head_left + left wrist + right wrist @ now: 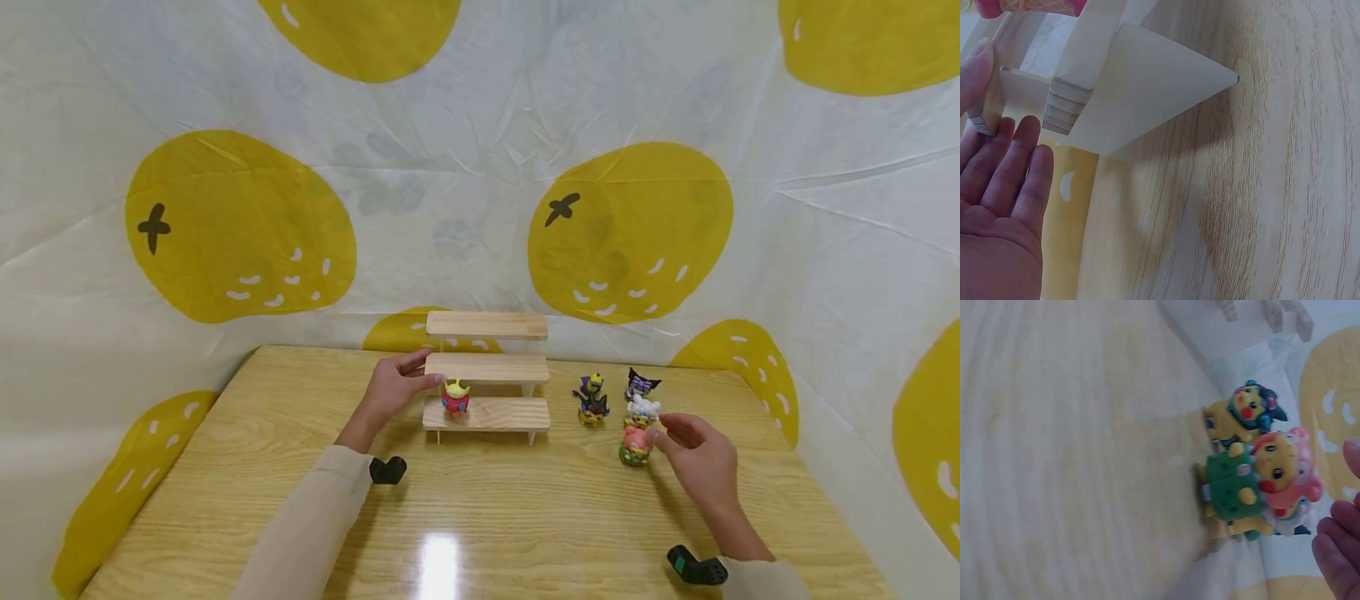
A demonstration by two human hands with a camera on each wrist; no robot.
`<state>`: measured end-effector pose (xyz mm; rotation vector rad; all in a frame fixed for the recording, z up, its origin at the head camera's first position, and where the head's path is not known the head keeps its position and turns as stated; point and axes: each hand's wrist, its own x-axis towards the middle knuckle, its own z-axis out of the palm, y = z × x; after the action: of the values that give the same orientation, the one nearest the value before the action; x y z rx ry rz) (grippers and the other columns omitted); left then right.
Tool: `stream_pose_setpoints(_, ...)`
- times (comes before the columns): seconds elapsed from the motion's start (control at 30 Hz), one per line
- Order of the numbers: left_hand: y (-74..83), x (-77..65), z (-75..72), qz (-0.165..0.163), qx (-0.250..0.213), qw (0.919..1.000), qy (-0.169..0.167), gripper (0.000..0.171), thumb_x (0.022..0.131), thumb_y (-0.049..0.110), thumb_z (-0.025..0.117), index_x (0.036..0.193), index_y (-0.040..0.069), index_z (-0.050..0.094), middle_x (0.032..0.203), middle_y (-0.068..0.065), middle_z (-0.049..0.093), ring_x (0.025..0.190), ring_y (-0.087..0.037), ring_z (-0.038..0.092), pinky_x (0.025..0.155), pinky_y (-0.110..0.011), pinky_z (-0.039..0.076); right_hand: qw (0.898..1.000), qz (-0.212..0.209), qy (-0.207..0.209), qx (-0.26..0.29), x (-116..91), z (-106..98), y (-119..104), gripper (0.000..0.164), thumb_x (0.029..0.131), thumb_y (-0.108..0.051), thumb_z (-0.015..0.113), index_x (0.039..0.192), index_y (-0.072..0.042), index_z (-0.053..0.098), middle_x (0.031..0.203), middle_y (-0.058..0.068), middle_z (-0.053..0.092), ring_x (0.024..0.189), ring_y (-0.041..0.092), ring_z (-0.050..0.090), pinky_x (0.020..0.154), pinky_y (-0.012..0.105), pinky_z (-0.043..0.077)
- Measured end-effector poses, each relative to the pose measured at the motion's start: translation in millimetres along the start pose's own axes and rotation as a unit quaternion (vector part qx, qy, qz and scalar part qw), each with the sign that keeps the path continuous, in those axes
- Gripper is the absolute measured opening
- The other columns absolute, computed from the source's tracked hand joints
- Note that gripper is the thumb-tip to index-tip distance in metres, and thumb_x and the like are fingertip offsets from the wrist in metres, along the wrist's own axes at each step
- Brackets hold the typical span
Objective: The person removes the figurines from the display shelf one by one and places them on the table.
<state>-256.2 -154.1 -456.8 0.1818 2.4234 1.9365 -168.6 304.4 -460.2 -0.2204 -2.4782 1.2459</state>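
Note:
A three-tier wooden display stand (487, 367) with pale, clear-looking side supports stands on the table. My left hand (395, 387) grips the left end of its middle plank, thumb on one face and fingers on the other, as the left wrist view shows (1000, 181). On the bottom plank, near its left end, sits a figurine in red (455, 400). Close to the pink-hooded figurine in green (636, 446), my right hand (701, 458) has its fingers loosely extended; a gap shows between them in the right wrist view.
Behind the pink-hooded figurine stand a white-hooded figurine (642, 410) and a black-and-purple one (641, 383). Left of these are a dark-eared figurine (593, 408) and a blue-and-yellow one (591, 384). A lemon-print cloth (442, 192) hangs behind the wooden table (525, 517).

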Motion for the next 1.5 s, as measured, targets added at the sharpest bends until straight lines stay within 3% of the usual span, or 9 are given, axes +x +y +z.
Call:
stream_pose_setpoints(0.13, -0.2, 0.3, -0.8, 0.002, 0.000, 1.0000, 0.002, 0.068, 0.092, 0.028, 0.083, 0.152, 0.011, 0.056, 0.159, -0.013, 0.052, 0.143, -0.035, 0.054, 0.113, -0.046, 0.053, 0.998, -0.006, 0.051, 0.040, 2.9, -2.4, -8.2, 0.030, 0.090, -0.014, 0.083, 0.116, 0.000, 0.077, 0.104, -0.003, 0.080, 0.084, -0.024, 0.060, 0.076, -0.003, 0.050)
stream_pose_setpoints(0.2, -0.8, 0.3, -1.3, 0.001, 0.000, 1.0000, 0.003, 0.068, 0.092, 0.028, 0.082, 0.152, 0.011, 0.055, 0.159, -0.013, 0.052, 0.144, -0.035, 0.054, 0.113, -0.046, 0.053, 0.997, -0.008, 0.049, 0.051, 2.6, -2.7, -13.4, 0.029, 0.091, -0.014, 0.082, 0.116, 0.000, 0.077, 0.099, -0.016, 0.077, 0.084, -0.024, 0.061, 0.075, -0.001, 0.052)
stream_pose_setpoints(0.27, -1.3, 0.4, -1.5, 0.001, 0.001, 1.0000, 0.002, 0.068, 0.093, 0.028, 0.082, 0.152, 0.010, 0.055, 0.159, -0.012, 0.052, 0.144, -0.035, 0.054, 0.113, -0.046, 0.053, 0.998, -0.012, 0.033, 0.057, 1.3, -1.8, -18.8, 0.029, 0.092, -0.013, 0.082, 0.117, 0.001, 0.076, 0.099, -0.020, 0.075, 0.084, -0.023, 0.061, 0.074, 0.001, 0.053)
stream_pose_setpoints(0.53, -3.8, 2.0, -0.4, 0.003, 0.001, 1.0000, 0.000, 0.066, 0.092, 0.030, 0.083, 0.151, 0.015, 0.058, 0.159, -0.011, 0.052, 0.144, -0.035, 0.054, 0.114, -0.046, 0.052, 0.996, -0.015, -0.022, 0.079, -3.4, 9.7, -35.4, 0.029, 0.092, -0.014, 0.081, 0.117, 0.001, 0.077, 0.101, -0.007, 0.081, 0.084, -0.016, 0.067, 0.072, 0.007, 0.057)
stream_pose_setpoints(0.7, -2.8, 0.8, -0.3, 0.002, -0.001, 1.0000, -0.001, 0.065, 0.091, 0.030, 0.083, 0.150, 0.016, 0.059, 0.159, -0.011, 0.052, 0.144, -0.035, 0.054, 0.113, -0.046, 0.053, 0.992, -0.014, -0.055, 0.111, -4.4, 18.5, -43.3, 0.032, 0.092, -0.012, 0.081, 0.119, 0.004, 0.076, 0.098, -0.017, 0.079, 0.084, -0.013, 0.069, 0.073, 0.009, 0.059)
stream_pose_setpoints(0.77, -1.6, 0.4, -0.1, 0.003, 0.000, 1.0000, -0.001, 0.065, 0.091, 0.030, 0.083, 0.150, 0.016, 0.059, 0.159, -0.011, 0.052, 0.144, -0.035, 0.054, 0.113, -0.046, 0.053, 0.991, -0.010, -0.067, 0.119, -5.0, 22.1, -46.8, 0.033, 0.092, -0.012, 0.081, 0.120, 0.004, 0.075, 0.099, -0.013, 0.080, 0.083, -0.012, 0.069, 0.072, 0.011, 0.060)
stream_pose_setpoints(0.97, -2.1, 1.3, 0.6, 0.005, 0.001, 1.0000, -0.001, 0.065, 0.091, 0.029, 0.083, 0.150, 0.016, 0.059, 0.158, -0.014, 0.053, 0.143, -0.035, 0.055, 0.112, -0.046, 0.054, 0.989, -0.018, -0.105, 0.101, -8.6, 33.6, -53.3, 0.033, 0.093, -0.017, 0.081, 0.120, 0.002, 0.075, 0.114, 0.017, 0.079, 0.086, -0.012, 0.069, 0.072, 0.013, 0.060)
stream_pose_setpoints(1.33, -3.5, 2.8, 1.9, 0.003, -0.001, 1.0000, 0.002, 0.065, 0.090, 0.029, 0.084, 0.149, 0.016, 0.060, 0.157, -0.013, 0.054, 0.143, -0.035, 0.055, 0.113, -0.046, 0.053, 0.981, -0.044, -0.132, 0.137, -12.0, 52.3, -64.5, 0.026, 0.091, -0.007, 0.081, 0.114, 0.005, 0.077, 0.112, 0.025, 0.078, 0.090, -0.001, 0.075, 0.077, 0.016, 0.062)
stream_pose_setpoints(1.5, -3.7, 3.1, 1.8, 0.000, -0.003, 1.0000, 0.003, 0.064, 0.090, 0.029, 0.084, 0.148, 0.016, 0.060, 0.157, -0.013, 0.053, 0.143, -0.035, 0.055, 0.113, -0.046, 0.053, 0.980, -0.040, -0.145, 0.129, -7.6, 59.7, -70.4, 0.028, 0.091, -0.006, 0.080, 0.117, 0.003, 0.076, 0.118, 0.025, 0.076, 0.091, -0.007, 0.072, 0.079, 0.013, 0.061)
